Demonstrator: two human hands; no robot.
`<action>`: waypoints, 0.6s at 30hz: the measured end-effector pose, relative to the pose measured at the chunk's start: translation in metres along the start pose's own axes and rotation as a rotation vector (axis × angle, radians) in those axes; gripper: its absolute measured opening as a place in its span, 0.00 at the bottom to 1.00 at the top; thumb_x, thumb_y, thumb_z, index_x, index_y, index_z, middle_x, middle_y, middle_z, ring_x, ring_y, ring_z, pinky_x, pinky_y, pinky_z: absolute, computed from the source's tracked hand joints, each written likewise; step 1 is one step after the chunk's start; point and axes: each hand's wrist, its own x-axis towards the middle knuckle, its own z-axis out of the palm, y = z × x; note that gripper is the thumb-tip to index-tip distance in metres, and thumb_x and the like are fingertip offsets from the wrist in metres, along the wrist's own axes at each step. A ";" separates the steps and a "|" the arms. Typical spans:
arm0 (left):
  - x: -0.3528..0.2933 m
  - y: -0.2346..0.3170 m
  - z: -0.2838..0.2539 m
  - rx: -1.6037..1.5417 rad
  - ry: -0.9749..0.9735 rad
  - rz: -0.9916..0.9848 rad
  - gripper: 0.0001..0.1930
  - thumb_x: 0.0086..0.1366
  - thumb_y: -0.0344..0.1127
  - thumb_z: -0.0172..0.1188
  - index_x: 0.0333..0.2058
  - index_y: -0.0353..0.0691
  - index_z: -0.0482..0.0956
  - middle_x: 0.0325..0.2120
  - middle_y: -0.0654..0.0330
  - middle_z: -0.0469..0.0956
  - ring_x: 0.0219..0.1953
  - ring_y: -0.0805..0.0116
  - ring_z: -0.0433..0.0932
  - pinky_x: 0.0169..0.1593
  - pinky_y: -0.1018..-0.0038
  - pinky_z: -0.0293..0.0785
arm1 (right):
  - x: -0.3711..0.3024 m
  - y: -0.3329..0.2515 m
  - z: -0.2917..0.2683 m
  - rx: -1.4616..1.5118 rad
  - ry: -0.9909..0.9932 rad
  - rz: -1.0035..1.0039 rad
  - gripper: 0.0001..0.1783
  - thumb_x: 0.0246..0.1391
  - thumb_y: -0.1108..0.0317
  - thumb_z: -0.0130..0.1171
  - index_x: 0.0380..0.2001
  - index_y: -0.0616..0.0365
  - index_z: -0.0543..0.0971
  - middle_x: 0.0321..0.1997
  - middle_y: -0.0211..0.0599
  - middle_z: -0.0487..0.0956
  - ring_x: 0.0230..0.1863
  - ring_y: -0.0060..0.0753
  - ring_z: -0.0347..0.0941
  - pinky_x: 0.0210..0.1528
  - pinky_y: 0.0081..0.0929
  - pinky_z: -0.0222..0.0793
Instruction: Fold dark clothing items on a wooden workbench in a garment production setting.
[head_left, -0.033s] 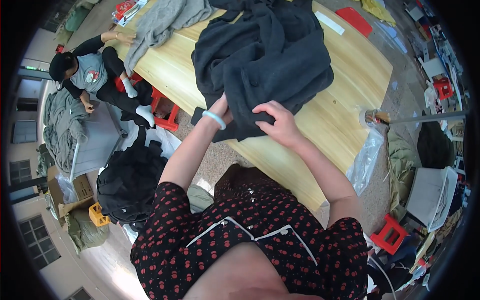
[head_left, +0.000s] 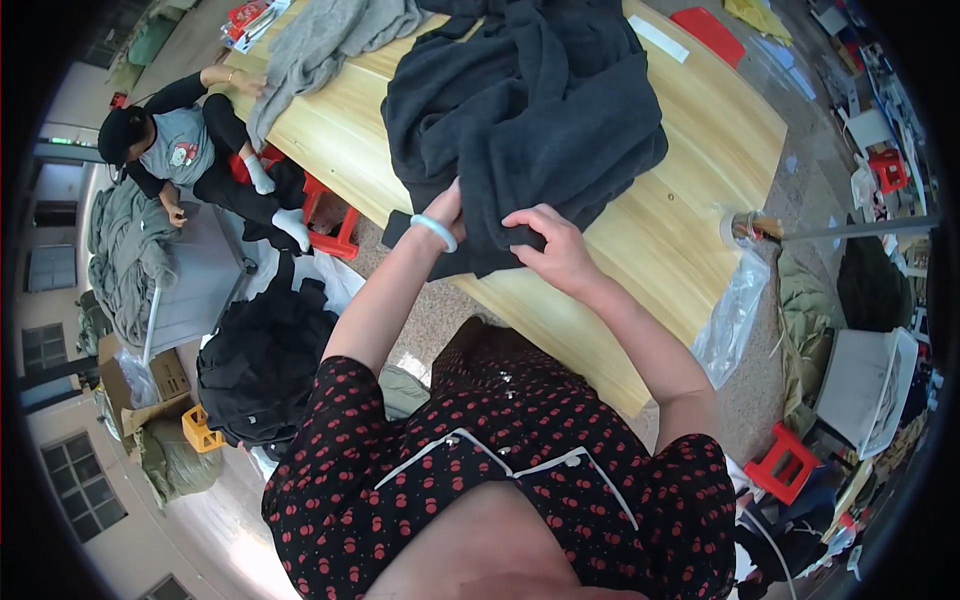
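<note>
Head view: long pale wooden table (head_left: pixel 690 200) bearing a large crumpled dark charcoal fleece garment (head_left: pixel 530 110) at its near edge, with a light grey knitted garment (head_left: pixel 320 45) at the far left end. Seated person in grey top (head_left: pixel 180 150) beside that end, near a red plastic stool (head_left: pixel 335 225). Right hand (head_left: pixel 555 245) pinches the dark garment's hem with fingers closed; left hand (head_left: pixel 447 208), white bangle (head_left: pixel 433 230) on wrist, grips the same hem just beside it.
</note>
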 end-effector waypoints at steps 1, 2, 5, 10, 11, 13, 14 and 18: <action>0.008 0.000 0.008 -0.109 0.017 -0.024 0.20 0.61 0.46 0.44 0.43 0.36 0.68 0.39 0.56 0.72 0.40 0.65 0.72 0.47 0.71 0.67 | -0.006 0.015 0.007 0.005 0.013 0.032 0.16 0.38 0.75 0.55 0.36 0.57 0.71 0.34 0.30 0.70 0.38 0.28 0.67 0.40 0.23 0.62; 0.012 -0.002 0.007 -0.102 0.018 -0.044 0.20 0.61 0.46 0.44 0.43 0.36 0.68 0.39 0.56 0.72 0.40 0.65 0.72 0.47 0.71 0.67 | -0.014 0.026 0.010 0.012 0.024 0.049 0.16 0.38 0.75 0.55 0.36 0.57 0.71 0.34 0.30 0.70 0.38 0.28 0.67 0.40 0.23 0.62; 0.017 -0.004 -0.009 -0.091 -0.064 0.010 0.18 0.59 0.39 0.47 0.43 0.31 0.68 0.42 0.53 0.71 0.44 0.63 0.71 0.51 0.67 0.64 | -0.039 0.055 0.007 0.156 -0.011 0.311 0.16 0.41 0.73 0.55 0.38 0.57 0.71 0.36 0.30 0.70 0.40 0.27 0.67 0.42 0.22 0.63; 0.009 0.000 -0.020 -0.112 -0.088 -0.113 0.20 0.60 0.41 0.46 0.47 0.34 0.66 0.45 0.54 0.69 0.47 0.65 0.69 0.53 0.70 0.61 | -0.058 0.115 -0.020 0.306 0.077 0.599 0.13 0.46 0.69 0.53 0.38 0.60 0.71 0.33 0.29 0.72 0.37 0.22 0.68 0.42 0.19 0.63; 0.009 0.001 -0.018 -0.055 -0.088 -0.125 0.21 0.60 0.43 0.46 0.47 0.34 0.66 0.45 0.54 0.69 0.47 0.65 0.68 0.54 0.70 0.61 | -0.050 0.112 -0.026 0.275 0.164 0.670 0.13 0.48 0.67 0.53 0.38 0.61 0.71 0.32 0.29 0.73 0.36 0.21 0.68 0.42 0.19 0.63; 0.009 0.005 -0.010 0.030 -0.144 -0.129 0.24 0.60 0.49 0.46 0.47 0.35 0.66 0.45 0.56 0.69 0.47 0.67 0.68 0.53 0.73 0.61 | -0.030 0.102 -0.033 0.333 0.217 0.674 0.14 0.49 0.65 0.52 0.38 0.61 0.71 0.32 0.29 0.73 0.35 0.21 0.68 0.41 0.19 0.63; 0.013 0.005 -0.011 0.032 -0.151 -0.131 0.24 0.60 0.49 0.46 0.47 0.35 0.66 0.45 0.56 0.69 0.47 0.67 0.68 0.53 0.73 0.61 | -0.020 0.096 -0.034 0.389 0.258 0.671 0.14 0.50 0.64 0.52 0.37 0.61 0.71 0.31 0.29 0.73 0.34 0.21 0.68 0.41 0.19 0.63; 0.029 0.014 -0.016 0.117 -0.184 -0.224 0.32 0.57 0.58 0.43 0.50 0.36 0.62 0.49 0.54 0.65 0.51 0.64 0.64 0.56 0.70 0.56 | 0.001 0.074 0.000 0.167 0.086 0.626 0.19 0.45 0.59 0.57 0.37 0.62 0.71 0.26 0.33 0.74 0.30 0.20 0.68 0.32 0.19 0.65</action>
